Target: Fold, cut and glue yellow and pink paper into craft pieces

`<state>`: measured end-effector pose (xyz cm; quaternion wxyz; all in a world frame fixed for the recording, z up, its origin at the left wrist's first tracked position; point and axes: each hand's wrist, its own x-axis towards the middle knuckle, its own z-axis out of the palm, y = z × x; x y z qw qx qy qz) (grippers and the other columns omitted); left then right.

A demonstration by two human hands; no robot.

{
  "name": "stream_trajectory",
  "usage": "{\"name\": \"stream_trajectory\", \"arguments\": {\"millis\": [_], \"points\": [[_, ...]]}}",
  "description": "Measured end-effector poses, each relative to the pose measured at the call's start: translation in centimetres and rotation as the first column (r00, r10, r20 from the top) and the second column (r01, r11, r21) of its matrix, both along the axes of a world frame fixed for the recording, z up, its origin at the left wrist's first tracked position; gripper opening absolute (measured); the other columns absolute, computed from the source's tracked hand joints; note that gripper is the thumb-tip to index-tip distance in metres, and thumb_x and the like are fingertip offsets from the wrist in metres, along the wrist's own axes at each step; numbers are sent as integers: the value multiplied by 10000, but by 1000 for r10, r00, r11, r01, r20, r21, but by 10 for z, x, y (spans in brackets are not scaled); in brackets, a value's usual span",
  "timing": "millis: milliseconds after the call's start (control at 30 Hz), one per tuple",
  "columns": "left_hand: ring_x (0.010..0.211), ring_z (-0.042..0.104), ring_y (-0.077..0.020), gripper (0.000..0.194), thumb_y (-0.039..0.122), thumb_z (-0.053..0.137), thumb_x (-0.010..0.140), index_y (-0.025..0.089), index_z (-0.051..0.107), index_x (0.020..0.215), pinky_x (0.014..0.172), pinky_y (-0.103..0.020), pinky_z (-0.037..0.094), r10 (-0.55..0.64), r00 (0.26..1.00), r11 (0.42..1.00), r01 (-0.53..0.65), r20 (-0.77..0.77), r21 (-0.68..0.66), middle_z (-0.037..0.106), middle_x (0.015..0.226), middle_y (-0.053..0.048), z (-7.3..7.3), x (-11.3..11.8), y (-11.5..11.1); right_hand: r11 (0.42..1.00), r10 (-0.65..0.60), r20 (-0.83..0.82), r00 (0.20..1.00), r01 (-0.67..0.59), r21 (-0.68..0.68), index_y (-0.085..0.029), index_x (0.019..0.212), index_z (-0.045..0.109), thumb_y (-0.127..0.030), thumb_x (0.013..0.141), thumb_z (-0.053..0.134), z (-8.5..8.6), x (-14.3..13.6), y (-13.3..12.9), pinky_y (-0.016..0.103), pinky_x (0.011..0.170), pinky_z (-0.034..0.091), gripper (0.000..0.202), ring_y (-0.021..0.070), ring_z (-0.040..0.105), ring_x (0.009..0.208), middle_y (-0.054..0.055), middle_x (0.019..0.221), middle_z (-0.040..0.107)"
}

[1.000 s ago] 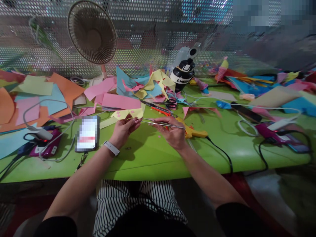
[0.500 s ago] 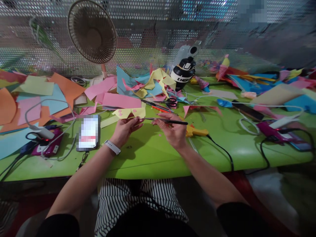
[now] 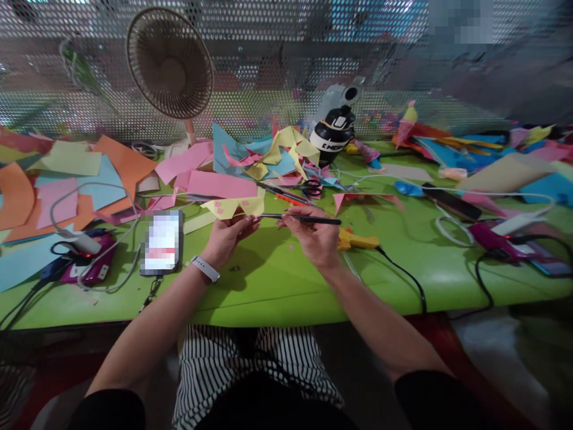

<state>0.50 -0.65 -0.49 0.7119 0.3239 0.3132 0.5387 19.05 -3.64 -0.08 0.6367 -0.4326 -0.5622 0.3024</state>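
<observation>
A yellow paper piece (image 3: 230, 207) with small pink marks is pinched in my left hand (image 3: 227, 237), which wears a pale watch band. My right hand (image 3: 316, 236) is closed round a thin dark tool (image 3: 320, 220), whose narrow metal end points left and reaches the fingers of my left hand. Whether the tip touches the paper is too small to tell. Just right of my right hand lies a yellow glue gun (image 3: 358, 239) on the green table (image 3: 268, 292).
A phone (image 3: 162, 242) and a purple power strip (image 3: 96, 263) with cables are on the left. Behind my hands are paper scraps (image 3: 221, 184), black-handled scissors (image 3: 312, 189), a bottle (image 3: 330, 137) and a fan (image 3: 170, 65). Another power strip (image 3: 492, 239) is at right.
The yellow paper has tilted slightly in my left hand, showing its pink marks more plainly. Both hands keep their grips, and the whole view has shifted a little.
</observation>
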Motion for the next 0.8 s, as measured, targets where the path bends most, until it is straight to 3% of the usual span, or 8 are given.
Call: {"name": "stream_trajectory", "arguments": {"millis": [367, 800], "points": [[839, 722, -172, 272, 249, 864, 659, 129, 713, 852, 890, -349, 582, 65, 992, 991, -51, -112, 122, 745, 843, -51, 0, 3, -3, 1000, 7, -65, 998, -8, -23, -191, 904, 680, -362, 782, 784, 1, -1, 2, 301, 624, 615, 234, 179, 743, 669, 17, 747, 748], [864, 725, -188, 236, 263, 853, 681, 134, 721, 828, 930, -382, 571, 84, 981, 989, -61, -175, 131, 757, 891, -68, 3, 2, -4, 998, 13, -107, 994, -19, -55, -187, 906, 666, -437, 750, 790, 4, -3, 4, 294, 581, 609, 320, 179, 736, 636, 15, 717, 739]]}}
